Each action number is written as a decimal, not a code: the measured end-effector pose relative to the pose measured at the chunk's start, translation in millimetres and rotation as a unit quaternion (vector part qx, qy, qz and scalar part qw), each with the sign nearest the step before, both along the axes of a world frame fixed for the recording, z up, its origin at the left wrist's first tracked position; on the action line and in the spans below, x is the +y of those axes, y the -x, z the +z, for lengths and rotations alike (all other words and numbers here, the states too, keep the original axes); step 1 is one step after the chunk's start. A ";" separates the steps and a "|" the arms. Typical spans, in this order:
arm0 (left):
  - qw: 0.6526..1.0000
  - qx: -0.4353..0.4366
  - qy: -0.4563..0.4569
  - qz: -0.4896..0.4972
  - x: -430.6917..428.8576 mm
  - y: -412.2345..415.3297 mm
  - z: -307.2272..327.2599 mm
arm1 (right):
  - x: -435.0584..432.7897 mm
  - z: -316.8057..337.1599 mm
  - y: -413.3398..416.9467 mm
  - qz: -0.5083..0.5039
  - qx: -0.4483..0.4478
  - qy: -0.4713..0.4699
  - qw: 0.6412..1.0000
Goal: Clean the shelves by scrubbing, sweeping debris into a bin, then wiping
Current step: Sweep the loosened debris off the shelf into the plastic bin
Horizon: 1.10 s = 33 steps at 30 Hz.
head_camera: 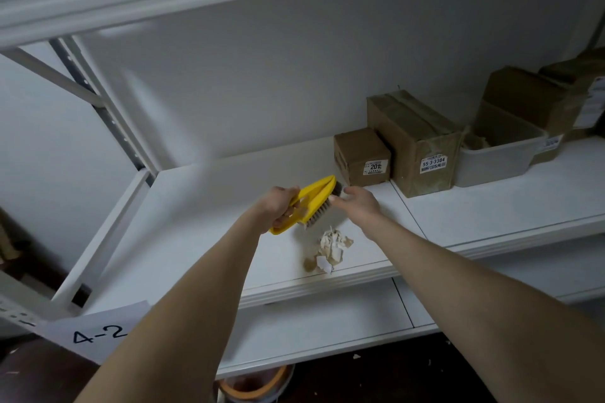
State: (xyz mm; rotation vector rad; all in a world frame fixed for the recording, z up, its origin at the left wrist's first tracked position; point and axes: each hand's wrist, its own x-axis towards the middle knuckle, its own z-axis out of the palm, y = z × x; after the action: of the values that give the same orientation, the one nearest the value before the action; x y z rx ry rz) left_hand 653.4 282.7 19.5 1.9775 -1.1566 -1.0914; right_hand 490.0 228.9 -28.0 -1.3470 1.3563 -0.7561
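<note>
Left hand (278,206) grips the handle of the brush (315,196), fingers curled through the loop. Right hand (359,203) is open, fingers relaxed, with the fingertips (333,198) at the bristles near the brush's far end; actual contact is hard to tell.

Brush: yellow plastic body with a pointed nose and looped handle, and dark grey bristles along one side. It is held above the white shelf (196,222), not resting on it. Long axis runs from handle at 7 o'clock to nose at 1 o'clock, nose tilted up. Bristles face roughly 4 o'clock, toward the right hand.

Pile of scraps (331,250), beige and white bits, lies on the shelf at 5 o'clock from the brush, near the front edge. Small box (360,155) sits just past the nose at 1 o'clock, with a bigger box (415,144) beside it and a grey bin (501,157) at 2 o'clock. Paper label (98,334) reading 4-2 is at 7 o'clock.
</note>
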 end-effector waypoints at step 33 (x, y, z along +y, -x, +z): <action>0.964 -0.264 -0.003 -0.022 -18.3 -10.0 -40.2 | -2.6 -26.3 14.1 0.027 0.307 -0.011 0.951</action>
State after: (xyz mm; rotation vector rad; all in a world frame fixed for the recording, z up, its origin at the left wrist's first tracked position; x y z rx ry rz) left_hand 663.5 264.4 -20.7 2.3349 -1.4651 -0.5925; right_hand 475.9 226.3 -54.3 -1.6722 1.7872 -0.2790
